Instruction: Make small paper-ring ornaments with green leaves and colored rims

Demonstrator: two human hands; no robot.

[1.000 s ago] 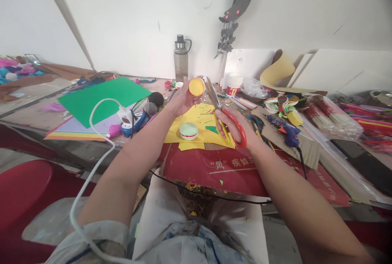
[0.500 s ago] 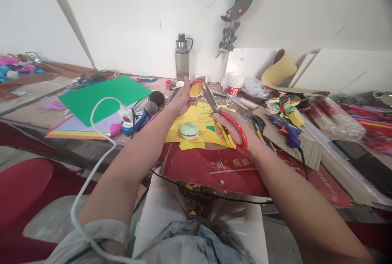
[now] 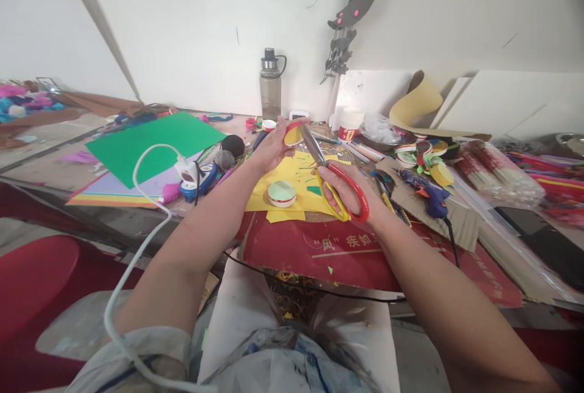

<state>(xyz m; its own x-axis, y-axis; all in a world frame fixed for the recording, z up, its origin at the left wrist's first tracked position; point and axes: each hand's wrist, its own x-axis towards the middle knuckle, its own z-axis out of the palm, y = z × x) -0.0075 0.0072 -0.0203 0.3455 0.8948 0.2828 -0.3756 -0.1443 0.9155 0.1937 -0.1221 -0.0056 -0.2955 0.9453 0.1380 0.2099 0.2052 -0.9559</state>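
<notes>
My left hand (image 3: 274, 148) is closed on a small round piece (image 3: 293, 135) with a red rim and a yellow face, held up above the table. In my right hand (image 3: 344, 183) are scissors (image 3: 351, 192) with one red and one yellow handle loop. Their blades point up and to the left, and the tips are at the right edge of the round piece. Below, a white round piece (image 3: 281, 193) with a pale green top and a red line lies on yellow paper (image 3: 260, 192). A green scrap (image 3: 314, 190) lies beside it.
A water bottle (image 3: 271, 86) and a paper cup (image 3: 351, 124) stand at the back. To the right are a blue glue gun (image 3: 433, 198), a utility knife (image 3: 392, 201) and a phone (image 3: 538, 241). Green sheet (image 3: 155, 140) lies left, near a white cable (image 3: 123, 277).
The scissor handles have come closer together, and the blades look more closed at the round piece's edge. My left hand has barely moved.
</notes>
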